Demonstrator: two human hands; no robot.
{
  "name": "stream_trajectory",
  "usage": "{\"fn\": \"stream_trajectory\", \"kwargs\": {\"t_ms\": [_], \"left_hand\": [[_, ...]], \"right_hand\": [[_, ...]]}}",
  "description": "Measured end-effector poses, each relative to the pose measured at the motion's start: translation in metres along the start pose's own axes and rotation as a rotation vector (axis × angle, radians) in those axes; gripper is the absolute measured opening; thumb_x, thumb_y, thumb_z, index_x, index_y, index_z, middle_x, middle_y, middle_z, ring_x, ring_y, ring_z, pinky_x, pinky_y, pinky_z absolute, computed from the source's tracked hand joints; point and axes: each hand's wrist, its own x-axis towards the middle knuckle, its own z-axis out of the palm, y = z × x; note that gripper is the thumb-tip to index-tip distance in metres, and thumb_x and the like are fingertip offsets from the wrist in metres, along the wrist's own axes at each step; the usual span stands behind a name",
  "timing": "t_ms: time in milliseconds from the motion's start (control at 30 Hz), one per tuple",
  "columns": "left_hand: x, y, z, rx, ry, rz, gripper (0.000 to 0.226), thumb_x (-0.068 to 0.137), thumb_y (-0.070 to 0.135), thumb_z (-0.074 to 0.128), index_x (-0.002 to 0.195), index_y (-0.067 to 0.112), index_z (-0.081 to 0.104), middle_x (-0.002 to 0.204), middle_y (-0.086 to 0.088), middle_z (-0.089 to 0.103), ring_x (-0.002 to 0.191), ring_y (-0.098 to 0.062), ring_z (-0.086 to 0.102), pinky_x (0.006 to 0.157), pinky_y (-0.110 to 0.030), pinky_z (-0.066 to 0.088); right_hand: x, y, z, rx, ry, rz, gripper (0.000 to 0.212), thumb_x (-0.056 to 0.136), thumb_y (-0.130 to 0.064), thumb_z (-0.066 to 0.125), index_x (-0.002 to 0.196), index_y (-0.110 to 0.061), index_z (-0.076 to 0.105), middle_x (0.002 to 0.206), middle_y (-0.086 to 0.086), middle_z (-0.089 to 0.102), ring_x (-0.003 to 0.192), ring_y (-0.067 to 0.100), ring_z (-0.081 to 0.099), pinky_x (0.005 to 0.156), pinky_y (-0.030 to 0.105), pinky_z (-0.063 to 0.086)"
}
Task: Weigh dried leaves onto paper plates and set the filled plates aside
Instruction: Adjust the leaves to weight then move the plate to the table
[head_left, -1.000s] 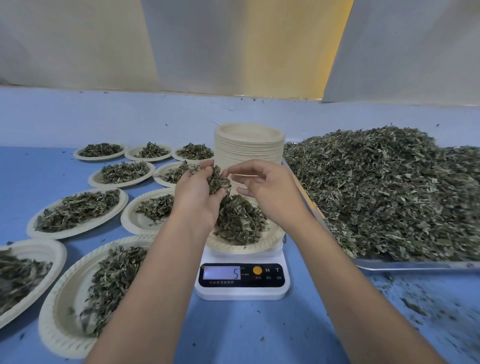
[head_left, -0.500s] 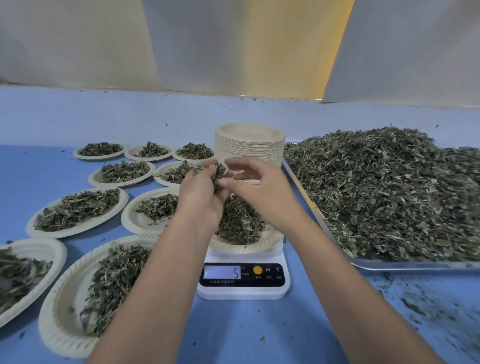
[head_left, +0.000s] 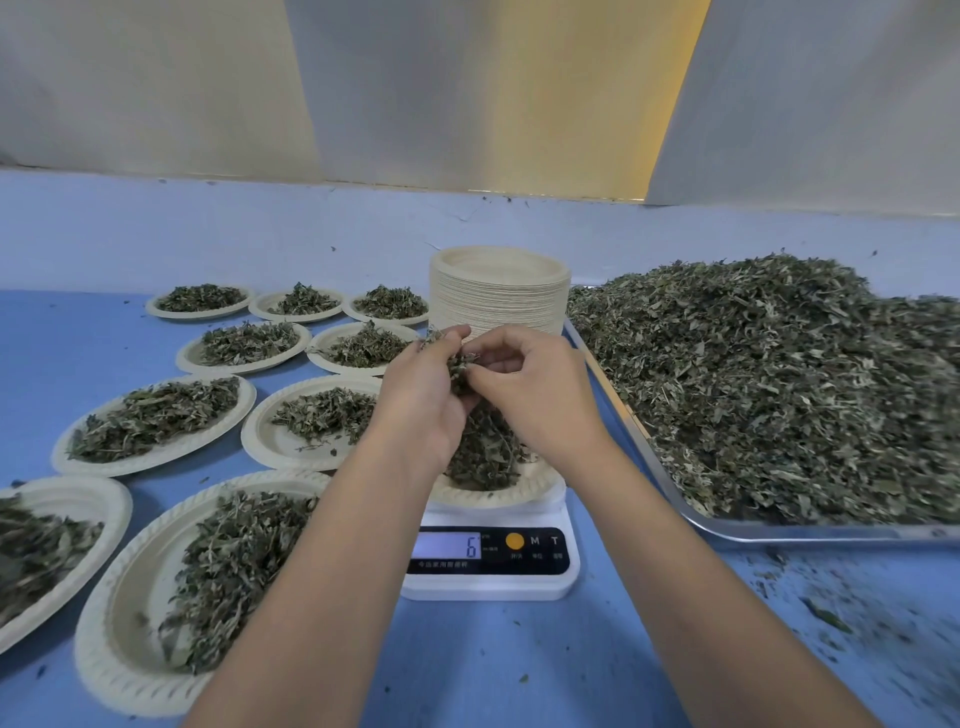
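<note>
Nine filled plates (head_left: 278, 448) sit at 9 o'clock; left hand (head_left: 421, 410) grips leaves (head_left: 460, 366), right hand (head_left: 543, 402) pinches some over the plate (head_left: 519, 496) on the scale (head_left: 488, 586); 3 o'clock heap (head_left: 769, 395) unweighed.

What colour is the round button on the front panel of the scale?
The round button is orange, on the black panel of the scale, head view.

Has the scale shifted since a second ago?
No. The scale sits where it was, directly in front of the plate stack and just left of the metal tray's near corner.
</note>
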Motion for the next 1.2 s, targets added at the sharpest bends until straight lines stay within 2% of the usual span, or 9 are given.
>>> {"fn": "stream_trajectory", "kwargs": {"t_ms": [67,167,300,500,700,867,1033,1100,1200], "left_hand": [[0.002,0.001,-0.002,0.006,0.022,0.008,0.016,0.100,0.008,0.041,0.102,0.005,0.057,0.118,-0.020,0.058,0.104,-0.030,0.061,0.078,-0.036,0.053],[0.006,0.004,-0.007,-0.018,0.062,0.041,0.017,0.100,0.007,0.041,0.106,0.003,0.056,0.109,-0.017,0.060,0.092,-0.025,0.059,0.072,-0.031,0.052],[0.010,0.008,-0.011,-0.057,0.074,0.026,0.018,0.101,0.010,0.039,0.096,0.007,0.056,0.092,-0.010,0.059,0.083,-0.020,0.062,0.075,-0.028,0.051],[0.011,0.011,-0.014,-0.070,0.094,0.046,0.020,0.101,0.009,0.039,0.092,0.008,0.057,0.092,-0.010,0.061,0.085,-0.020,0.063,0.072,-0.028,0.052],[0.011,0.017,-0.018,-0.080,0.128,0.082,0.023,0.101,0.009,0.038,0.086,0.008,0.056,0.089,-0.009,0.061,0.083,-0.020,0.064,0.069,-0.026,0.052],[0.011,0.019,-0.020,-0.089,0.135,0.091,0.024,0.102,0.010,0.037,0.085,0.008,0.055,0.086,-0.008,0.060,0.078,-0.019,0.063,0.068,-0.024,0.052],[0.012,0.020,-0.020,-0.086,0.151,0.080,0.022,0.102,0.010,0.038,0.088,0.008,0.055,0.089,-0.008,0.062,0.081,-0.019,0.064,0.068,-0.025,0.051],[0.012,0.019,-0.021,-0.092,0.152,0.079,0.022,0.102,0.010,0.039,0.088,0.008,0.055,0.088,-0.008,0.062,0.080,-0.019,0.064,0.068,-0.025,0.052],[0.012,0.019,-0.022,-0.095,0.154,0.077,0.021,0.102,0.009,0.039,0.088,0.007,0.055,0.089,-0.009,0.062,0.080,-0.020,0.064,0.070,-0.026,0.052]], "right_hand": [[0.001,0.000,-0.002,0.018,0.014,0.008,0.016,0.077,-0.002,0.069,0.083,-0.016,0.072,0.067,-0.015,0.063,0.061,-0.007,0.057,0.062,0.008,0.047],[0.004,0.000,-0.006,0.044,0.068,0.020,0.022,0.076,-0.003,0.069,0.074,-0.025,0.067,0.057,-0.019,0.060,0.055,-0.010,0.056,0.057,0.004,0.042],[0.009,0.005,-0.011,0.072,0.119,0.062,0.018,0.077,-0.007,0.070,0.079,-0.025,0.066,0.064,-0.016,0.060,0.058,-0.007,0.054,0.063,0.010,0.044],[0.009,0.008,-0.014,0.015,0.043,0.109,0.011,0.082,-0.017,0.066,0.083,-0.027,0.069,0.072,-0.010,0.065,0.069,0.005,0.058,0.069,0.024,0.048],[0.004,0.008,-0.011,-0.066,-0.039,0.095,0.013,0.080,-0.033,0.075,0.074,-0.025,0.067,0.076,-0.013,0.065,0.072,0.001,0.056,0.068,0.018,0.043],[0.006,0.010,-0.009,-0.003,-0.015,0.125,0.007,0.079,-0.023,0.076,0.078,-0.022,0.069,0.072,-0.007,0.067,0.071,0.006,0.060,0.072,0.023,0.048],[0.008,0.014,-0.010,-0.034,-0.027,0.136,0.011,0.082,-0.015,0.072,0.093,-0.020,0.073,0.070,-0.016,0.064,0.068,-0.003,0.059,0.066,0.011,0.043],[0.007,0.013,-0.010,-0.035,-0.038,0.128,0.007,0.082,-0.018,0.073,0.084,-0.024,0.071,0.069,-0.015,0.064,0.067,-0.001,0.060,0.065,0.011,0.045],[0.005,0.011,-0.010,-0.023,-0.024,0.112,0.017,0.080,-0.021,0.076,0.071,-0.030,0.064,0.067,-0.012,0.063,0.066,0.002,0.059,0.067,0.018,0.049]]}}
